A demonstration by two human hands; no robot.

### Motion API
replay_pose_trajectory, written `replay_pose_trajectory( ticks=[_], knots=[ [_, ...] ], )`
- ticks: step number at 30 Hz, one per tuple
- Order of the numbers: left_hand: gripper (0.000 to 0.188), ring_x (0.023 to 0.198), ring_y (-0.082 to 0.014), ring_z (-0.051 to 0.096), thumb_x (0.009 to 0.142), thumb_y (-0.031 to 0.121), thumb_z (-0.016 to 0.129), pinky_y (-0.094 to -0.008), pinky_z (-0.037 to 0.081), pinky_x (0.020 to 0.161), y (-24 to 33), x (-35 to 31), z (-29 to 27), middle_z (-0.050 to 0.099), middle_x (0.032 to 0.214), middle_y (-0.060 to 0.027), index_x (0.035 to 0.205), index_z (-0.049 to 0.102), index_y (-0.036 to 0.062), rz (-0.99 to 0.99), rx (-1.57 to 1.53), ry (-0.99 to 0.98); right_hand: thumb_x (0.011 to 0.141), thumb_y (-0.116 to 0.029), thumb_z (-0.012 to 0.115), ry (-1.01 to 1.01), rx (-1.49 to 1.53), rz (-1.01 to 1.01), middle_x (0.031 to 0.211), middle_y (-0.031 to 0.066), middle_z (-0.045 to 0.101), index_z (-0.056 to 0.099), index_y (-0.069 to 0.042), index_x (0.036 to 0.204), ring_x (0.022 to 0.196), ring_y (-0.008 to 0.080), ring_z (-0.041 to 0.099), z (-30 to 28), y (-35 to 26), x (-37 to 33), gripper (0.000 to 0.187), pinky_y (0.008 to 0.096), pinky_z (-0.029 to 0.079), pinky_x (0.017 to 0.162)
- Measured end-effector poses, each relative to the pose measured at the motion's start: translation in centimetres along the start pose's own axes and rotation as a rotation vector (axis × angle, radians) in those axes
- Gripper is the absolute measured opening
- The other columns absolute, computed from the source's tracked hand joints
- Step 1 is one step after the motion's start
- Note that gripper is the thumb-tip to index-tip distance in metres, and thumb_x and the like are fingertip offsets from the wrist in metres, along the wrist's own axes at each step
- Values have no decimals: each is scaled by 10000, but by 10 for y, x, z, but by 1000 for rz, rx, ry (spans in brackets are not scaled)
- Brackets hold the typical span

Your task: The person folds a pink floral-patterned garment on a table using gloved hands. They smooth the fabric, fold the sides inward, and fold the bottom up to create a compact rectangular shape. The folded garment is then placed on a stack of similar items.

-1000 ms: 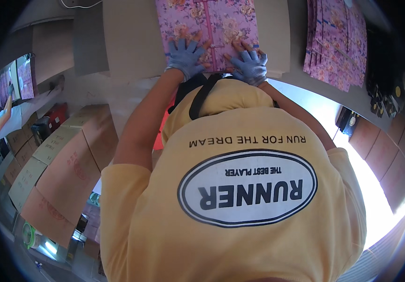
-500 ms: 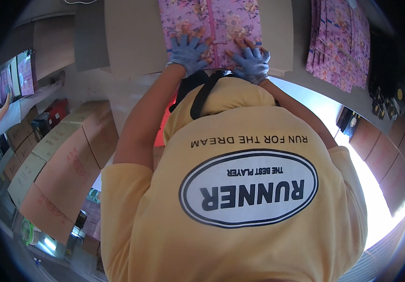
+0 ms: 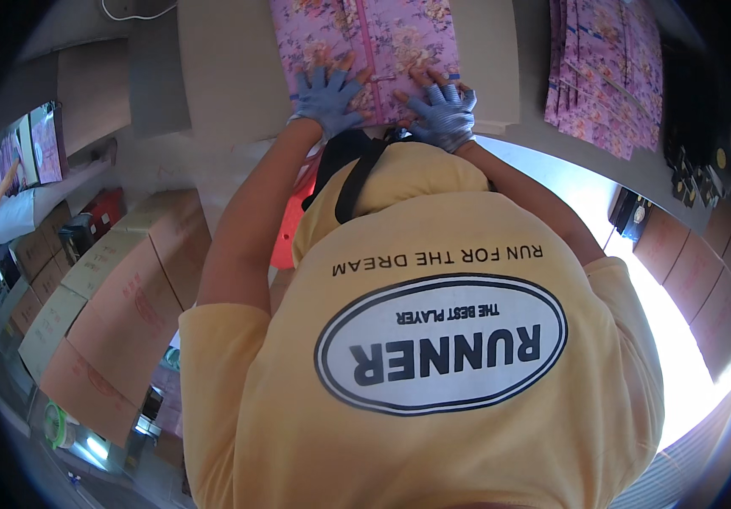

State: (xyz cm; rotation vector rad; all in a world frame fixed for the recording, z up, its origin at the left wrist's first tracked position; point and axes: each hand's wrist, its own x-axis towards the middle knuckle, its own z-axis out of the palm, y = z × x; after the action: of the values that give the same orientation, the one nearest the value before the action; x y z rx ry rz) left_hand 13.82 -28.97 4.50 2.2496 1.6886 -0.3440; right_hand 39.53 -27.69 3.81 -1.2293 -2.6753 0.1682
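A flat pink-purple floral piece (image 3: 412, 38), with a darker pink strip and what looks like a zip pull down its middle, lies on a tan board (image 3: 229, 68) at the top of the view. My left hand (image 3: 327, 97), in a blue fingerless glove, rests spread on its near left part. On the near right part lies my right hand (image 3: 446, 112), gloved the same way, fingers apart. The pink strip runs between the two hands. Neither hand grips anything. The far end of the piece is cut off by the frame.
To the right on the table lies a stack of similar floral pieces (image 3: 607, 76), with dark items carrying gold-coloured discs (image 3: 696, 170) beyond it. Cardboard boxes (image 3: 119, 305) are piled at the left. Another person (image 3: 9, 216) works at the far left beside floral panels.
The view has shifted slightly, so the table and the floral piece appear a little further left. Both hands stay spread on the piece in nearly the same spots.
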Motion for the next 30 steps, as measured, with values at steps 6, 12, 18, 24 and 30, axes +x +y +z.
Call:
replay_pose_trajectory(
  ticks=[6,12,18,24,30],
  knots=[
    [891,1440,-456,-101,774,706,539,-727,3,1069,1,2,-6,-24,1618,-13,1517,157,396,-10,55,-106,760,-588,629,-62,-30,1,1499,-19,368,582,-417,1257,1387,226,301,-1,1,0,528,594,258,954],
    [933,1428,-485,-110,754,711,559,-740,1,1058,-4,2,1,-29,1618,-20,1520,131,396,-5,63,-68,763,-601,605,-138,-19,3,1527,-26,333,563,-435,1267,1402,217,278,-6,-1,4,532,609,282,943],
    [712,1426,-432,116,805,595,583,-709,159,1046,-7,10,22,244,1544,-80,1430,390,314,73,32,421,783,-610,582,-156,-40,-22,1533,-19,322,508,-441,1321,1403,238,276,-5,5,1,569,615,302,950],
    [550,1348,-398,315,852,478,562,-655,232,1041,24,67,14,351,1467,-154,1349,491,255,-148,-105,672,798,-620,562,-241,-69,-55,1523,-2,329,514,-411,1324,1409,260,261,-7,7,4,567,622,284,974],
    [622,1436,-394,177,919,522,434,-635,176,1085,30,98,-3,241,1550,-193,1471,369,241,-310,-37,551,789,-617,575,-268,-40,-59,1455,27,408,542,-396,1298,1376,272,316,-21,8,10,556,585,294,970]
  ],
)
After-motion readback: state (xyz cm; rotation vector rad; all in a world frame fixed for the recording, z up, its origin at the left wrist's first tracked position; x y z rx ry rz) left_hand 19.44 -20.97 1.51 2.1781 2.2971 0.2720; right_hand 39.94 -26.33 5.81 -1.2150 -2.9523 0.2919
